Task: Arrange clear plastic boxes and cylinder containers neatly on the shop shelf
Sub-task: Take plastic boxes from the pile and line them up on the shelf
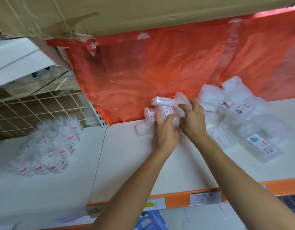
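On the white shelf (pixel 123 156), clear plastic boxes with red-and-white labels lie against an orange plastic backing. My left hand (pixel 166 130) curls around a small stack of these boxes (pixel 165 107) at the back of the shelf. My right hand (pixel 192 118) grips the same stack from the right side, fingers bent over the top. A loose heap of more clear boxes (pixel 239 117) spreads to the right. A group of clear cylinder containers (pixel 50 146) with red labels stands in rows on the left part of the shelf.
A cardboard carton (pixel 110 12) hangs overhead. The orange plastic sheet (pixel 160 67) covers the back wall. A wire grid panel (pixel 35 107) is at the left rear. The shelf's orange front edge (pixel 234 188) carries price tags. A blue object (pixel 151 219) shows below.
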